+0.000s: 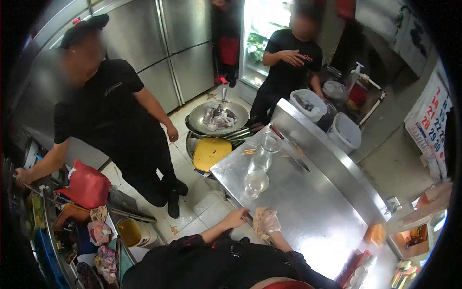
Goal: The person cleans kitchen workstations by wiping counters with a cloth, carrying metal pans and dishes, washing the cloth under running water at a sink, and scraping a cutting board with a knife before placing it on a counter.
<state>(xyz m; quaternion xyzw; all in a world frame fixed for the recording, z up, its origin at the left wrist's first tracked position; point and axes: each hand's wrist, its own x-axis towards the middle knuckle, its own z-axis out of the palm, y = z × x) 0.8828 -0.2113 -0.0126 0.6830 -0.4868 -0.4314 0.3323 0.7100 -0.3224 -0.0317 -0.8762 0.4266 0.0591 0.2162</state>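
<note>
My right hand (271,223), in a clear plastic glove, rests over the near edge of the steel table and is closed on a tan cloth (260,225). To its left, my bare left hand (235,218) is by the table's edge with its fingers curled in; what they hold, if anything, is too small to make out. Farther up the table are a glass jar (257,182) and a clear glass pitcher (263,153). A knife (301,160) lies by the raised back ledge, and thin wooden sticks (249,151) lie left of the pitcher.
A co-worker (110,106) stands at the left; another person (293,58) stands behind the ledge. A wok (219,117) and a yellow lid (211,154) sit beyond the table's left corner. White buckets (308,105) stand behind the ledge. A cluttered shelf with a red bag (89,185) is lower left.
</note>
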